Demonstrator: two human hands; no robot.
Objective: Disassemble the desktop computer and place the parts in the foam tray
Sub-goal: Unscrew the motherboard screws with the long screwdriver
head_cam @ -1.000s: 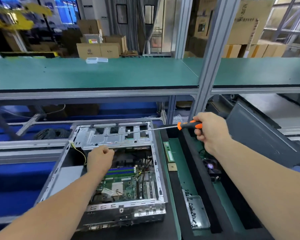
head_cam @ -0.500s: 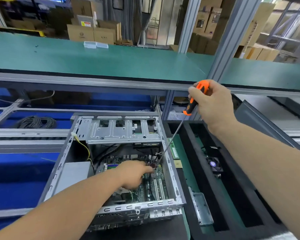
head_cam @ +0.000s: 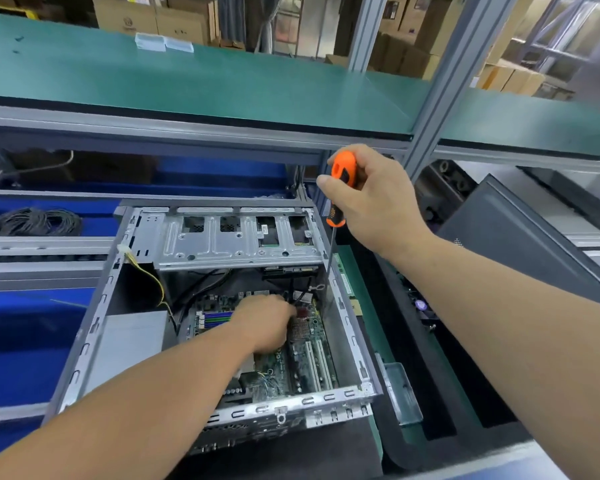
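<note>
Since a moment ago, the right hand (head_cam: pixel 371 195) has tipped the orange screwdriver (head_cam: pixel 340 188) up straighter, so its thin shaft now points almost straight down into the open computer case (head_cam: pixel 94 327). That hand grips the handle tight. The left hand (head_cam: pixel 265 322) stays low inside the case, over the green board (head_cam: pixel 309 362), with fingers bent down near the black wires; I cannot tell if they pinch anything. The case sits on the bench, just left of the black foam tray (head_cam: pixel 426 372), which holds a small fan (head_cam: pixel 421 304).
</note>
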